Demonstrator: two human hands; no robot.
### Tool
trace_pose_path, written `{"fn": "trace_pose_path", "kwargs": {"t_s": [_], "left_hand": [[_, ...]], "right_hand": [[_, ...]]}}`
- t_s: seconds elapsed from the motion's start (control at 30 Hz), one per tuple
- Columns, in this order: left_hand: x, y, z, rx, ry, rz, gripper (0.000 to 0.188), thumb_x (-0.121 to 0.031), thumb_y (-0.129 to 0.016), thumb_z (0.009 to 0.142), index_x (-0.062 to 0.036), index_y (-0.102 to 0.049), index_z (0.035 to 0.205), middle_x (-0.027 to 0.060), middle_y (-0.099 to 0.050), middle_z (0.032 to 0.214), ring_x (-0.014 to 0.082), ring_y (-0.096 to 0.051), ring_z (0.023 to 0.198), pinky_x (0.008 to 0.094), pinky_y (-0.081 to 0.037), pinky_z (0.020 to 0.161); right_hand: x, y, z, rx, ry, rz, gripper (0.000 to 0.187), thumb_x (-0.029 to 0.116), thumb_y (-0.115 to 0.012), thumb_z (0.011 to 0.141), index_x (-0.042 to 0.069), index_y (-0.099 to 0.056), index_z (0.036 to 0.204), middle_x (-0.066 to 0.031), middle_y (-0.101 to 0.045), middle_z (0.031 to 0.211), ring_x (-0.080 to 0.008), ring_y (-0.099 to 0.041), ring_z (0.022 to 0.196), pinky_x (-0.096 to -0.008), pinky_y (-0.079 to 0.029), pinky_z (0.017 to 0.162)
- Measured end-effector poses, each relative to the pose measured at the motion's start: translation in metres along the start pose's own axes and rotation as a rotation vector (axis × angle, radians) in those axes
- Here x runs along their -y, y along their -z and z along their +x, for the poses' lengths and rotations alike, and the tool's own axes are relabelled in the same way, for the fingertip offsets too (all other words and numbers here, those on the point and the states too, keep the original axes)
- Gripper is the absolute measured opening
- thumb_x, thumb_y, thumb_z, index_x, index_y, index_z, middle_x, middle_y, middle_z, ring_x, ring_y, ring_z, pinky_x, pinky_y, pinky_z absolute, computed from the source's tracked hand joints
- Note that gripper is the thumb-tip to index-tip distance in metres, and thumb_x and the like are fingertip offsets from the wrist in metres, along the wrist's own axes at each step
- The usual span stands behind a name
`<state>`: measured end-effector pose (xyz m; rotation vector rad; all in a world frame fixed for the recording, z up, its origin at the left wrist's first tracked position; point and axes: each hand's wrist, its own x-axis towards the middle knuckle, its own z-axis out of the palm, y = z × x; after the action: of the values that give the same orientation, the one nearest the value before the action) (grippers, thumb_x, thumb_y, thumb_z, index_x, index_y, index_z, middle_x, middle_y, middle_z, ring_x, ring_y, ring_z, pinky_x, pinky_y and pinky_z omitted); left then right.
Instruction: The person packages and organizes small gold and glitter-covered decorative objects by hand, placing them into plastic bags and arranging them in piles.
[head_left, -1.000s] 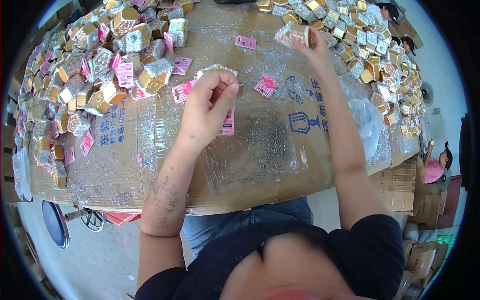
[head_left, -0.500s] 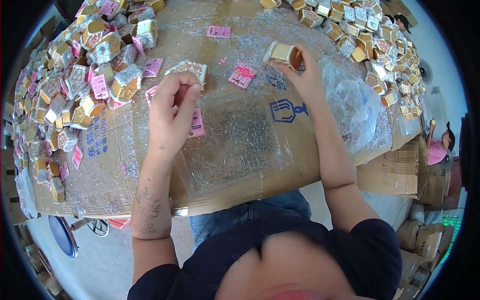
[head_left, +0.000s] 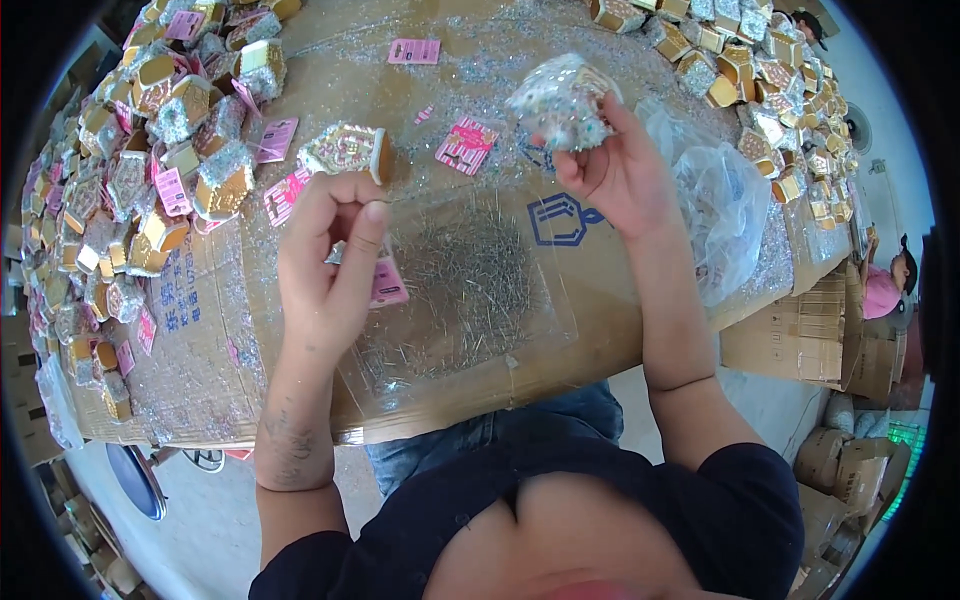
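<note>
My right hand is raised over the table, its fingers gripping a small house-shaped ornament covered in white glitter. My left hand is closed, with thumb and index finger pressed together. A pink card tag shows beside its curled fingers and appears held there; anything tiny in the pinch cannot be made out. Just beyond the left hand lies another house ornament with a patterned face. Below and between the hands, many thin metal pins are spread on a clear plastic sheet.
Glittery house ornaments mixed with pink tags form a large heap at left. Another ornament heap stands far right. A clear plastic bag lies right of my forearm. Loose pink cards and glitter scatter over the cardboard. Another person is at far right.
My right hand has turned the ornament, so its glittery side shows instead of its brown hollow side. My left hand has come nearer to me, and the pink tag has moved with it.
</note>
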<state>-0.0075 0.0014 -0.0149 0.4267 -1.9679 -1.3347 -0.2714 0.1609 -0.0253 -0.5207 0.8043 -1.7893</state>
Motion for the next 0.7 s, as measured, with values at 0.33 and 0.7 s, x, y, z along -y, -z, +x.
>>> {"fn": "trace_pose_path", "kwargs": {"t_s": [0.33,0.7], "left_hand": [[-0.01,-0.007,-0.008,0.074,-0.121,0.064,0.007,0.0,-0.062,0.09,-0.0017,-0.059,0.096,0.004,-0.053,0.084,0.0117,-0.051,0.066,0.025,-0.042,0.061],[-0.012,-0.007,-0.009,0.059,-0.081,0.05,0.008,0.001,-0.063,0.089,-0.0022,-0.061,0.096,0.0047,-0.053,0.082,0.0131,-0.051,0.067,0.0251,-0.042,0.06]], "right_hand": [[-0.032,-0.052,-0.013,-0.012,-0.307,-0.076,0.053,0.041,-0.038,0.105,-0.003,-0.045,0.133,-0.0314,-0.066,0.104,-0.0209,-0.07,0.067,-0.0266,-0.061,0.053],[-0.04,-0.063,-0.017,-0.018,-0.344,-0.095,0.052,0.041,-0.041,0.104,-0.003,-0.046,0.131,-0.0249,-0.068,0.1,-0.0206,-0.07,0.066,-0.0275,-0.061,0.053]]}}
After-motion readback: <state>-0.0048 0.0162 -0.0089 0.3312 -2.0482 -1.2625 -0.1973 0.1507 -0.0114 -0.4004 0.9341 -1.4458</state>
